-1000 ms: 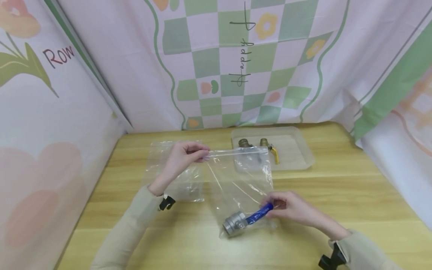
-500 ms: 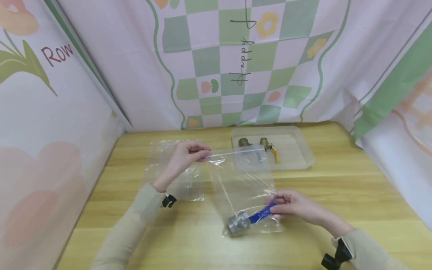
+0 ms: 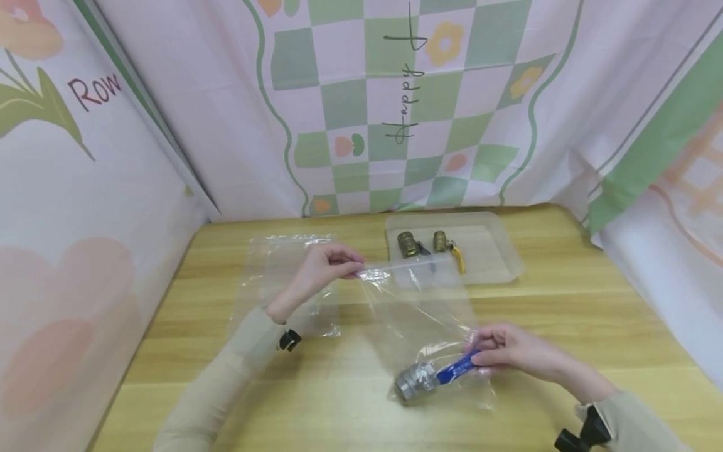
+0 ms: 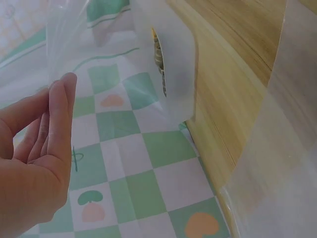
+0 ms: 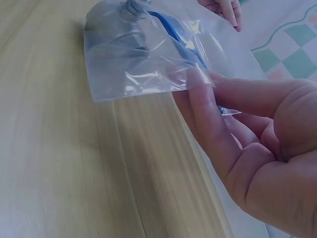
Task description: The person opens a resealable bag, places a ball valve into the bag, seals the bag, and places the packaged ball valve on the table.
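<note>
A clear zip-lock bag (image 3: 415, 307) hangs between my hands in the head view, with a silver ball valve (image 3: 415, 382) lying in its lower part. My left hand (image 3: 316, 276) pinches the bag's upper left corner, by the zip strip. Lower down on the right, my right hand (image 3: 522, 355) pinches the end of the valve's blue lever handle (image 3: 454, 369) through the plastic. The right wrist view shows the valve body (image 5: 114, 29) inside the film, with thumb and fingers gripping the bag's edge. In the left wrist view thumb and fingertips meet on the thin film (image 4: 67, 39).
At the back of the wooden table (image 3: 565, 326) stands a translucent tray (image 3: 497, 251). It holds a brass valve with a dark handle (image 3: 408, 245) and another with a yellow handle (image 3: 440, 242). A second clear bag (image 3: 265, 276) lies flat at the left. Printed curtains surround the table.
Both hands have shifted right and slightly toward the front, carrying the bag and the valve along. The bag's top edge now sits lower, so the tray's brass valves show more fully.
</note>
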### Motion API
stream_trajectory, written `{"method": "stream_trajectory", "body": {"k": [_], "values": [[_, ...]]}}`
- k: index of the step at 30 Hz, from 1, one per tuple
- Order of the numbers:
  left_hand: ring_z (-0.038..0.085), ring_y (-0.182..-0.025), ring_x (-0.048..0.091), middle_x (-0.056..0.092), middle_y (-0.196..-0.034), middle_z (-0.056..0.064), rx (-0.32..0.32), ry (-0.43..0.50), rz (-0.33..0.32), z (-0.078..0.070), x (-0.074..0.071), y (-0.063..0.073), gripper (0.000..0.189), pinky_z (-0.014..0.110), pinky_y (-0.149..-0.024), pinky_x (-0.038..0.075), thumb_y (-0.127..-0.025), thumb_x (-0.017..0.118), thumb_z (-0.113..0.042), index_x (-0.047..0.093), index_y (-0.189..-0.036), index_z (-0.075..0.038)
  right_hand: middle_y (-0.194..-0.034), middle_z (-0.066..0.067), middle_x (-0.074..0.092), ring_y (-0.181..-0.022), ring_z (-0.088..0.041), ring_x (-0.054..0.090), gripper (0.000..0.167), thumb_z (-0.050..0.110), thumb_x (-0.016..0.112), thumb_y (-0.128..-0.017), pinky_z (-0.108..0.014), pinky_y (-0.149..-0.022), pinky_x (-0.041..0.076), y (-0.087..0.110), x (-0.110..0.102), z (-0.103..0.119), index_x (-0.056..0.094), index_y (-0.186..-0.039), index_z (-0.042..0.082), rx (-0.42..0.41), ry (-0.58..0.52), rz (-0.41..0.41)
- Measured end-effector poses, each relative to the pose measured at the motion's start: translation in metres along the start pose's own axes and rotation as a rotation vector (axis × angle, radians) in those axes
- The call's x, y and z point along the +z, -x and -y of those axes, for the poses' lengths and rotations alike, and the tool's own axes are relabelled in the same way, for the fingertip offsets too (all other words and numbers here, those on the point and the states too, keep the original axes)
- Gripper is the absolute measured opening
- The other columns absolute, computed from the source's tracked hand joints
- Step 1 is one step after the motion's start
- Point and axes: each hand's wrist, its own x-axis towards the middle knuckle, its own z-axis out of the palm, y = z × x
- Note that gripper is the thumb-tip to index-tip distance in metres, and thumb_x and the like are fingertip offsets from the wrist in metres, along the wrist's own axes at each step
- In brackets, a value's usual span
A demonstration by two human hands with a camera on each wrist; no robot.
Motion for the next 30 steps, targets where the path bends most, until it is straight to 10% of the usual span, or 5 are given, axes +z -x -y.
{"method": "stream_trajectory", "body": {"k": [30], "values": [[0.036,-0.085,0.074,0.074,-0.098,0.021,0.059,-0.170,0.209,-0.014,0.087,-0.060,0.015,0.022,-0.067,0.063,-0.092,0.068,-0.004,0.071,-0.104,0.004,-0.112,0.000,0.073,-0.099,-0.008,0.071,0.031,-0.003,0.038,-0.103,-0.020,-0.085,0.061,0.090,-0.050,-0.027,0.061,-0.121,0.007,0.085,-0.205,0.038]]}}
